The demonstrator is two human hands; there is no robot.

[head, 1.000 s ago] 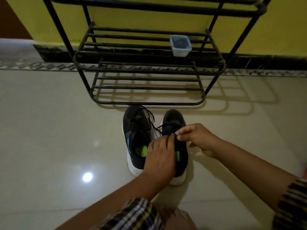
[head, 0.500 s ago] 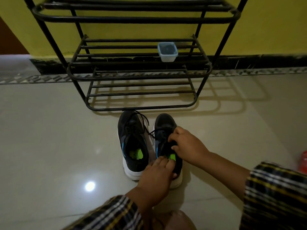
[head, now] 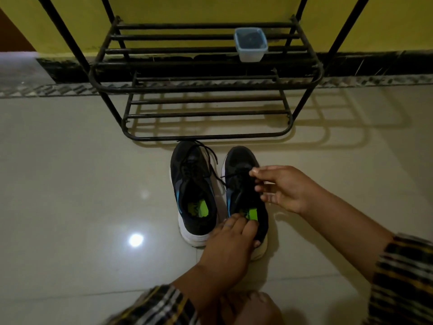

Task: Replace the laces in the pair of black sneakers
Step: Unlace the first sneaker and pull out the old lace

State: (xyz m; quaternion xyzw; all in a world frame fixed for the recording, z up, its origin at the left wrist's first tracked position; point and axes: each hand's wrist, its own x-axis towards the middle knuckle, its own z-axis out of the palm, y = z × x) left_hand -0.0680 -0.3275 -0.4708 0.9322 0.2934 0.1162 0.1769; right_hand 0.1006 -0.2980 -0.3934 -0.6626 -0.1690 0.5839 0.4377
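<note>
Two black sneakers with white soles stand side by side on the floor, toes toward the rack. The left sneaker [head: 192, 191] has loose black laces trailing over its right side. My left hand [head: 230, 242] grips the heel collar of the right sneaker [head: 243, 184], fingers curled over its rim by the green insole label. My right hand [head: 281, 188] hovers over the same shoe's upper and pinches its black lace [head: 232, 175] between thumb and forefinger, the other fingers spread.
A black metal shoe rack [head: 206, 87] stands just beyond the toes against a yellow wall. A small clear plastic tub [head: 250, 44] sits on its middle shelf. Glossy tiled floor [head: 82, 184] lies all around. My knee [head: 255, 308] shows at the bottom edge.
My right hand has lifted off the right sneaker's tongue and moved right and up, drawing a lace end out. My left hand stays on the heel.
</note>
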